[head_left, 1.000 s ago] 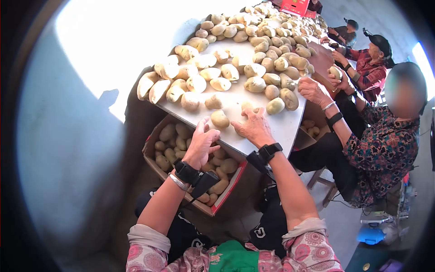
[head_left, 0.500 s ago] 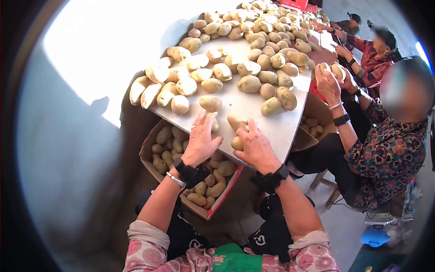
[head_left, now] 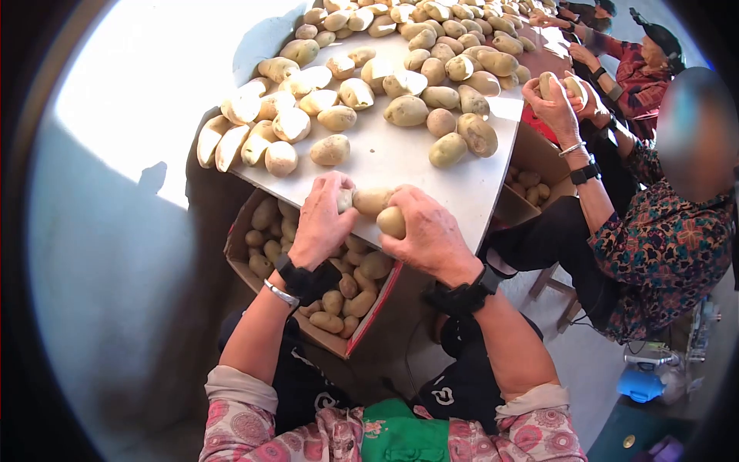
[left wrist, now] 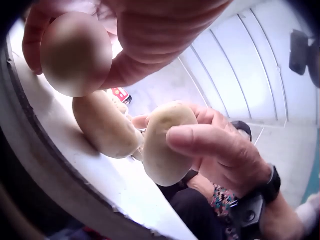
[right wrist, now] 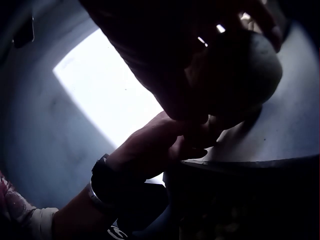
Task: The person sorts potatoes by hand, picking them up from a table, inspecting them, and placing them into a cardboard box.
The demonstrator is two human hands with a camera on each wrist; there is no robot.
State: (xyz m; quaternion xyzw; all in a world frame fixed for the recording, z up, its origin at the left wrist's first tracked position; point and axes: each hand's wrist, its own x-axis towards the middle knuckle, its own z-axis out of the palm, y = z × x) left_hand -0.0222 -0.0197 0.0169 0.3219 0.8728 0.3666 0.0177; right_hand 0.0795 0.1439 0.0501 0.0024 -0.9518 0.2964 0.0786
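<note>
Head view: potato (head_left: 391, 222) in right grip (head_left: 433, 235), another (head_left: 371, 201) beside.

Across my head view I record a plain pale-blue wall (head_left: 92, 308), nine o'clock; glaring white sunlight (head_left: 146, 85) on it, ten; white flat-topped table (head_left: 377, 168), twelve; grey floor (head_left: 579, 362), four.

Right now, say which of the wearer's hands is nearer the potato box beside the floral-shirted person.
Right. The right hand is left of that box; the left hand is farther left, beyond the right.
</note>
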